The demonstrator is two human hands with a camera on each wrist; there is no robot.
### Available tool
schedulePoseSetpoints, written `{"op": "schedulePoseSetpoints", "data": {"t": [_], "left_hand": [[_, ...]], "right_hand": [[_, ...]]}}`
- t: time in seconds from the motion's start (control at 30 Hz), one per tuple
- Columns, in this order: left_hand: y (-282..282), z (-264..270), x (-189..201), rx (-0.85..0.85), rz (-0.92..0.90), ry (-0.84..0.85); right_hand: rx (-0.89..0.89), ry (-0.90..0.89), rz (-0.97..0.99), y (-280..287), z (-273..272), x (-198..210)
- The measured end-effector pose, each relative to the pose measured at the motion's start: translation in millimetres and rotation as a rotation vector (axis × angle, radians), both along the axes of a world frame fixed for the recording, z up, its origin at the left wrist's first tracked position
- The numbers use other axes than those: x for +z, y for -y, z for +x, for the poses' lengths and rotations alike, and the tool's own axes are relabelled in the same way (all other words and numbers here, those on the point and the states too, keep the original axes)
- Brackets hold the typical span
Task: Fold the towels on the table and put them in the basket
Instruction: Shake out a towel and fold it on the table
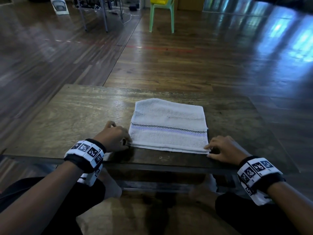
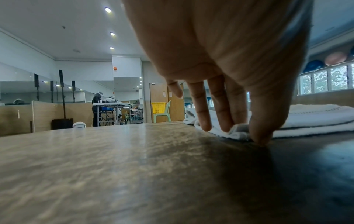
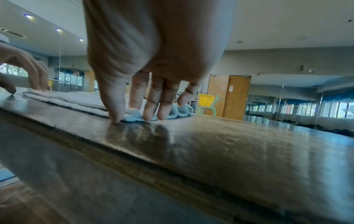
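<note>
A white towel (image 1: 169, 119) with a black checkered stripe and a lilac band lies folded in layers on the low wooden table (image 1: 76, 116), close to its near edge. My left hand (image 1: 127, 144) pinches the towel's near left corner; in the left wrist view the corner (image 2: 238, 130) is bunched between thumb and fingers of that hand (image 2: 241, 134). My right hand (image 1: 207, 150) pinches the near right corner (image 3: 132, 116), with the thumb tip on the table. The yellow basket (image 1: 159, 0) sits on a green chair far across the floor.
The green plastic chair (image 1: 161, 16) stands beyond the table on the wooden floor. Metal table legs (image 1: 94, 14), cables and a white object (image 1: 59, 5) are at the far left. A person (image 2: 96, 106) stands at a distant table. My knees are under the table's near edge.
</note>
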State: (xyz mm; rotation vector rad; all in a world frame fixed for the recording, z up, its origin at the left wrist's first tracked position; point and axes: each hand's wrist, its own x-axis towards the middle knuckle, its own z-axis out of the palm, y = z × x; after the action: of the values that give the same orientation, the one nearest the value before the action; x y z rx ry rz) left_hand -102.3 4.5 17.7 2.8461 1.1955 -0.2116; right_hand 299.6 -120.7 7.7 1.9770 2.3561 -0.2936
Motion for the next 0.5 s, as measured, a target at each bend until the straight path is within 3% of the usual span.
{"op": "schedulePoseSetpoints", "data": {"t": [0.2,0.5], "left_hand": [[-1.2,5.7,-3.8,-0.021,0.059,-0.013],[1.2,9.0,-17.5,-0.023,0.14,0.04]], "right_hand": [[0.013,0.073,0.06,-1.1,-9.7,3.7],[-0.028,0.048,0.066,-4.5,-15.2,6.2]]}}
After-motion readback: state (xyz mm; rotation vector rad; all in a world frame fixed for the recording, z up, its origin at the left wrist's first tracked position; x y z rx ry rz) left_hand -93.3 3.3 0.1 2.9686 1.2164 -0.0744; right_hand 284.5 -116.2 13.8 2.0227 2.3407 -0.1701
